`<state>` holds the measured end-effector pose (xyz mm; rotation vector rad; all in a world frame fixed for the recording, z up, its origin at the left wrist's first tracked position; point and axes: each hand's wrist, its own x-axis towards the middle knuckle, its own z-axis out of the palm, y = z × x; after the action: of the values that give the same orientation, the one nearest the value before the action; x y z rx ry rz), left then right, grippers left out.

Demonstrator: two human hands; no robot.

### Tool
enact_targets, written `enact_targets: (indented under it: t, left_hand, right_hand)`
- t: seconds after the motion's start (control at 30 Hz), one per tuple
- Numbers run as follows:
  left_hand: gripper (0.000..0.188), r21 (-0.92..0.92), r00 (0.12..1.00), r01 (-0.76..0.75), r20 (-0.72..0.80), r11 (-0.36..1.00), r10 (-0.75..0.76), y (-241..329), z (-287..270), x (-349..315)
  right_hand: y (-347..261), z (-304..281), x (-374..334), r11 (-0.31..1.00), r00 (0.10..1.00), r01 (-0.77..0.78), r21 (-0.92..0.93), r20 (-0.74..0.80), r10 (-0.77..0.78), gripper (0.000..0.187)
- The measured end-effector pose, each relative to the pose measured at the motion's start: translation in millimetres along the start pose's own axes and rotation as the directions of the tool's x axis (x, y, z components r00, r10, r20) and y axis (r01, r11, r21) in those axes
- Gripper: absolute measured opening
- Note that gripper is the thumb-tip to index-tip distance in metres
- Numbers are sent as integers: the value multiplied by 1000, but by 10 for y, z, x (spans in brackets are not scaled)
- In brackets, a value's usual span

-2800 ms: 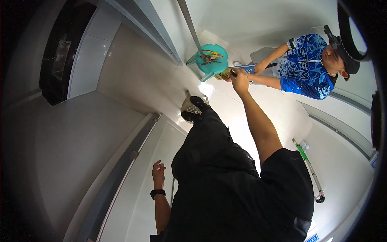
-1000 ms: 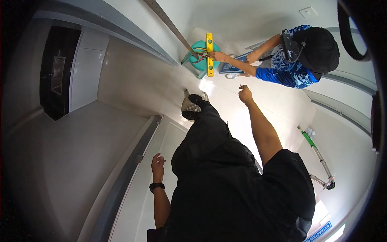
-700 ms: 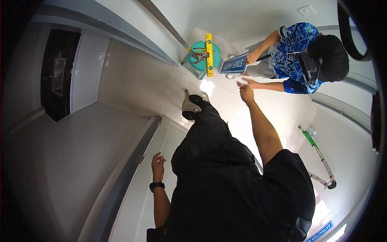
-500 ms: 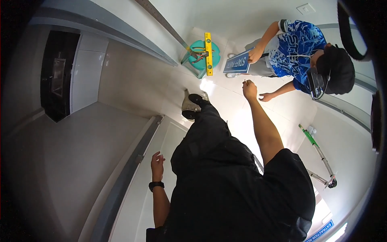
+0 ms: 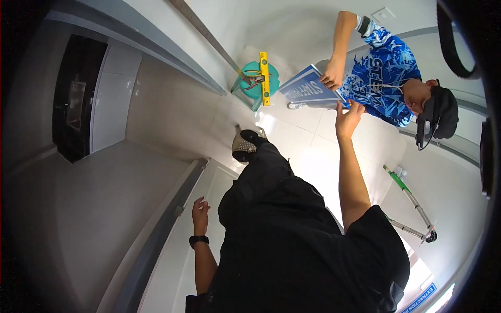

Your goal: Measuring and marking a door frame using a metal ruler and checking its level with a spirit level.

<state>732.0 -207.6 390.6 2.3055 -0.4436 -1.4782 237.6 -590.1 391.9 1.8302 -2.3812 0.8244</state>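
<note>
A flat blue sign (image 5: 313, 88) with white lettering is at the upper right, tilted, its long edge toward me. My right hand (image 5: 348, 121) reaches up to its near corner, with thumb and fingers closed around the edge. Another person's hand (image 5: 333, 75) grips the same sign further along its top. Down at the left, my left hand (image 5: 200, 215) hangs beside the pale door, a dark watch on its wrist. Its fingers are loosely bent and apart, and I see nothing held in them.
A green stool (image 5: 252, 89) carries a yellow spirit level (image 5: 265, 78) and pliers (image 5: 251, 79). A long metal ruler (image 5: 206, 36) leans there. The other person (image 5: 383, 73) stands close at the right. A folding rule (image 5: 412, 198) is near the right wall; a door frame (image 5: 156, 250) is at left.
My right hand has moved right to the sign's corner and taken hold of it. The other person has turned and tilted the sign toward me. My left hand has barely shifted.
</note>
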Motion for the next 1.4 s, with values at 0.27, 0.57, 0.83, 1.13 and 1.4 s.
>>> enact_targets:
  t: [0.27,0.57,0.83,1.13,1.4]
  left_hand:
    - [33,189,865,-499,40,846,501,1301,209,57]
    - [27,199,469,-879,200,433,860,3039,837,-301]
    - [26,181,364,-929,279,323,889,3367,1305,-342]
    - [27,250,420,-900,278,357,864,3213,1092,-195]
    - [25,248,487,-869,271,429,830,2985,930,-28]
  right_hand:
    - [65,-355,-82,941,958,-281,188,-7,288,45]
    - [277,-506,67,987,991,-62,151,-108,78,40]
    - [980,-111,675,694,917,-387,607,177,357,40]
    - [828,-103,1266,971,991,118,206,31,-127,44]
    - [527,-283,1393,939,939,315,136,102,-330,24]
